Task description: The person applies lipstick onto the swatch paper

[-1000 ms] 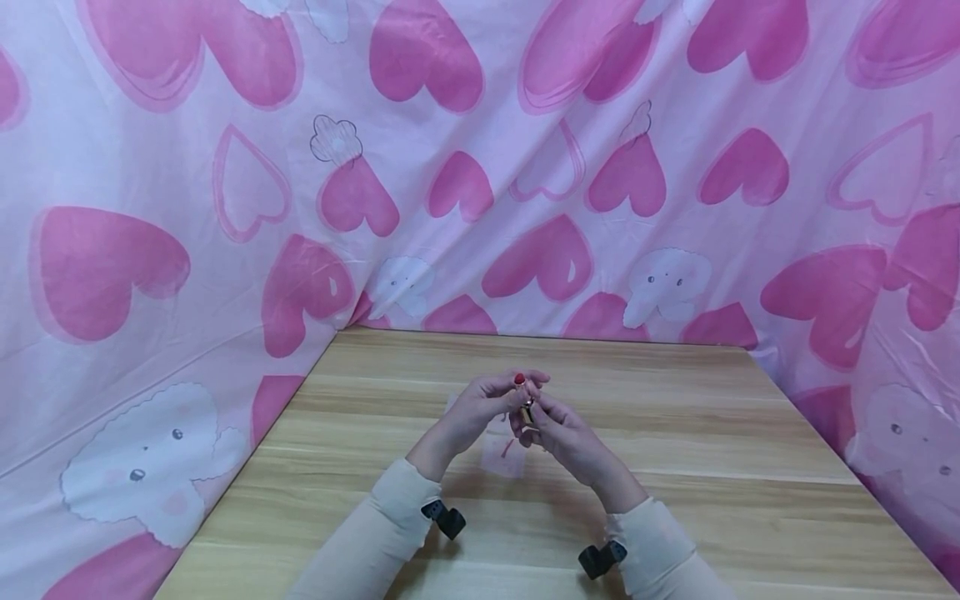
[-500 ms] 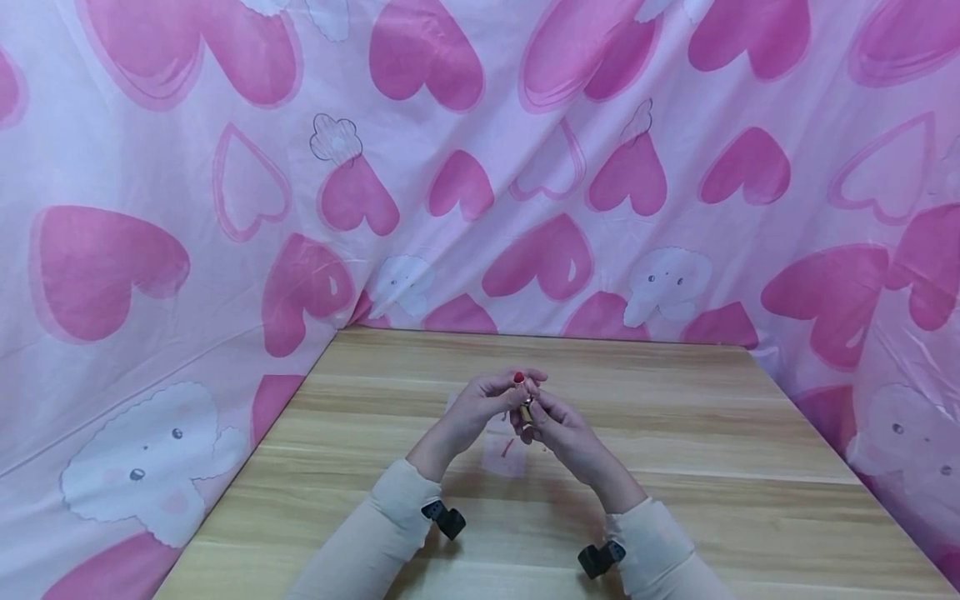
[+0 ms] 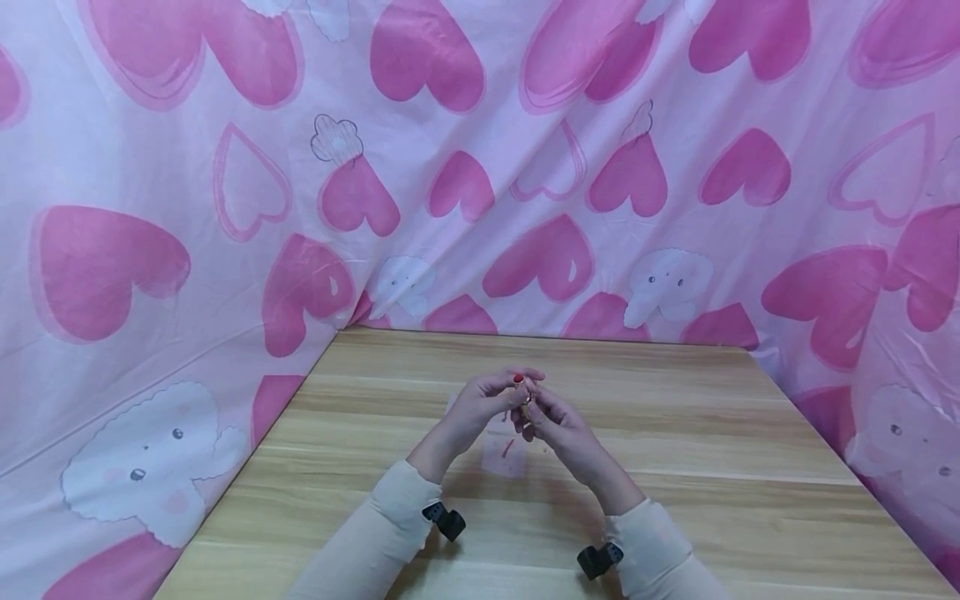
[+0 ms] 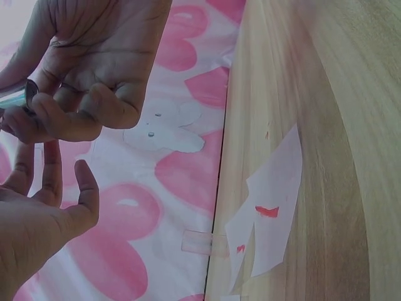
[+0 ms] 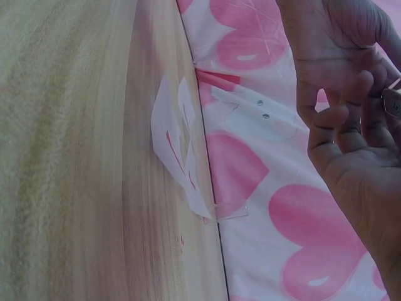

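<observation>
A lipstick with a red tip [image 3: 518, 379] is held up between both hands over the table. My left hand [image 3: 474, 410] pinches its upper part, the red end pointing up and away from the table. Lower down, the fingers of my right hand [image 3: 567, 438] grip the gold base [image 3: 526, 410]. In the left wrist view the dark bottom end of the lipstick [image 4: 31, 94] shows among the right fingers; the rest is mostly hidden. Beneath the hands lies white paper [image 3: 504, 460] with red strokes, partly covered by the hands in the head view.
The wood-grain table [image 3: 675, 417] stretches out on every side of the hands. A clear rectangular piece [image 5: 230, 211] shows beside the paper. Small red specks [image 5: 182, 239] dot the tabletop. Pink heart-patterned cloth [image 3: 540, 258] hangs behind and at both sides.
The right fingers have turned slightly on the lipstick's base, and a little less of the red tip shows. Both arms stay almost where they were.
</observation>
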`<state>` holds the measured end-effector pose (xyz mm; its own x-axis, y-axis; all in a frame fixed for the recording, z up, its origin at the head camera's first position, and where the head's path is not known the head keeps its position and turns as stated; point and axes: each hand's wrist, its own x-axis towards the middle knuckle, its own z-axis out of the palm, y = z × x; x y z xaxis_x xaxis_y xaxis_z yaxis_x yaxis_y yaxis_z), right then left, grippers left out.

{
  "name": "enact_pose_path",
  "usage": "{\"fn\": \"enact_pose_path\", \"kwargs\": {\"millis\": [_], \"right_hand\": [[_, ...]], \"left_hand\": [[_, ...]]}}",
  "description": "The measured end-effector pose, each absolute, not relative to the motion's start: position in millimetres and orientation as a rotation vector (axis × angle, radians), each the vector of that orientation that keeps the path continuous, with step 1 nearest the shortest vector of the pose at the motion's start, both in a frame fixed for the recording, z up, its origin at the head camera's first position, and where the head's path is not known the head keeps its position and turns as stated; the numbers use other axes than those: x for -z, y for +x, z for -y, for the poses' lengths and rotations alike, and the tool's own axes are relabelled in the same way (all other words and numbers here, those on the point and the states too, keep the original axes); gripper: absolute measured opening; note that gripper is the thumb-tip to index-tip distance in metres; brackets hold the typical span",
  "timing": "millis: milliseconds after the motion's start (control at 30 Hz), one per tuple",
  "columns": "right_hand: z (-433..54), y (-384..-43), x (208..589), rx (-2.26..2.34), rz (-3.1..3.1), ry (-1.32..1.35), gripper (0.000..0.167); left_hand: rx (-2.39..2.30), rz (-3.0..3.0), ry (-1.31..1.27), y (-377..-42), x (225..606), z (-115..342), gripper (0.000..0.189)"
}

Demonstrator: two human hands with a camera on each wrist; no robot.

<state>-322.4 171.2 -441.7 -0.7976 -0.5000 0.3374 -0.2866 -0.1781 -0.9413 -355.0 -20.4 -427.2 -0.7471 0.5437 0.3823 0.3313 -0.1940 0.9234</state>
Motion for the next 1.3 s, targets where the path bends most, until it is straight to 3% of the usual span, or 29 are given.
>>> {"fn": "enact_pose_path", "kwargs": {"millis": [467,1300], "right_hand": [[-162.7,-320.4,441.0,2.202,-2.038,-0.851,0.02],[-156.0,-323.0,443.2,2.223,-2.27,-0.726,0.021]], "left_hand": [[-2.134,-1.958,0.956,-354.2,425.9,14.1,0.035],[-2.205,-2.013,0.88,-353.8,427.8,5.8,0.034]]}}
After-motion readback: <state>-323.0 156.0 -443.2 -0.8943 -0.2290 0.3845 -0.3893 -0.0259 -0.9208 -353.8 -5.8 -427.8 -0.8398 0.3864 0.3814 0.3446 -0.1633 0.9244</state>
